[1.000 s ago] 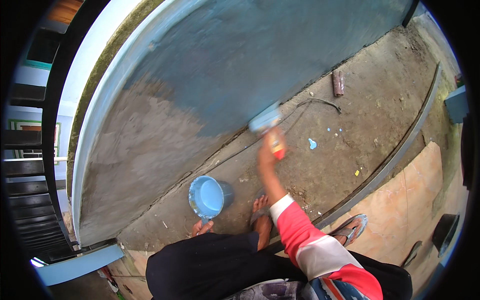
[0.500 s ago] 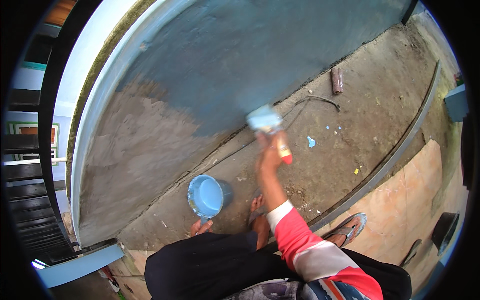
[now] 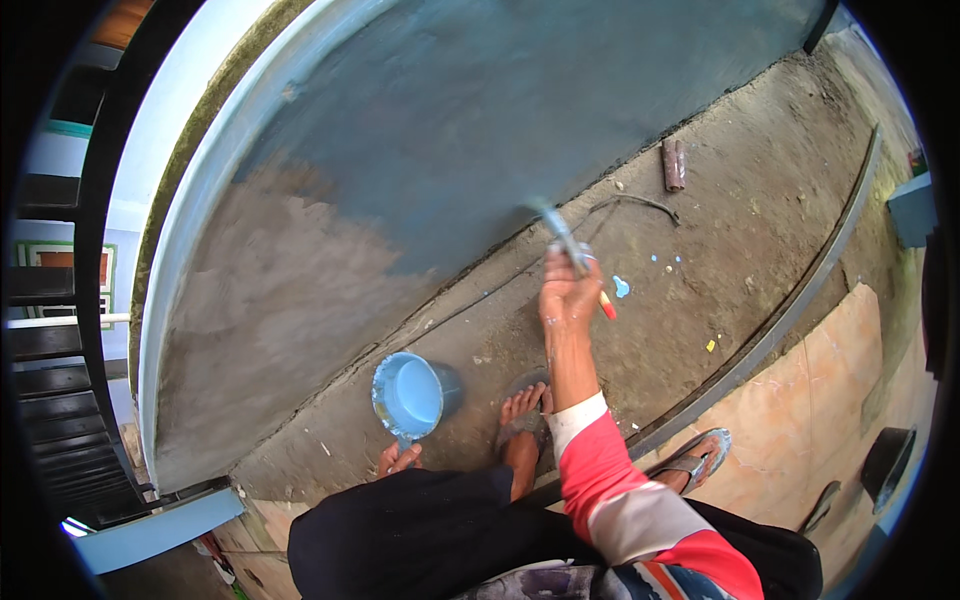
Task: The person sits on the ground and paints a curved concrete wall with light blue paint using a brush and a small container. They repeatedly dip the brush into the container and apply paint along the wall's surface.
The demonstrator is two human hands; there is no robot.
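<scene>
My right hand (image 3: pixel 568 290) grips a paintbrush (image 3: pixel 562 232) with a red-tipped handle, palm turned upward; the blurred bristles are at the lower edge of the curved wall (image 3: pixel 480 120), whose surface is part blue-grey, part bare grey cement. My left hand (image 3: pixel 398 459), low beside my dark trouser leg, holds the handle of a blue plastic dipper (image 3: pixel 418 390) containing light blue paint. My sandalled feet (image 3: pixel 520 410) rest on the dirty concrete strip just right of the dipper.
A brown tube-like piece (image 3: pixel 674 165) and a thin cable (image 3: pixel 640 203) lie along the wall's foot. A curved metal edge (image 3: pixel 770 330) borders marbled tiles (image 3: pixel 840 370) at right, near a dark container (image 3: pixel 884 465). Black railings (image 3: pixel 50 400) stand at left. Blue paint splashes (image 3: pixel 621 286) mark the ground.
My right wrist has turned palm-up, tilting the brush from broad side to edge-on, and moved slightly right. My left hand and the dipper have shifted slightly left.
</scene>
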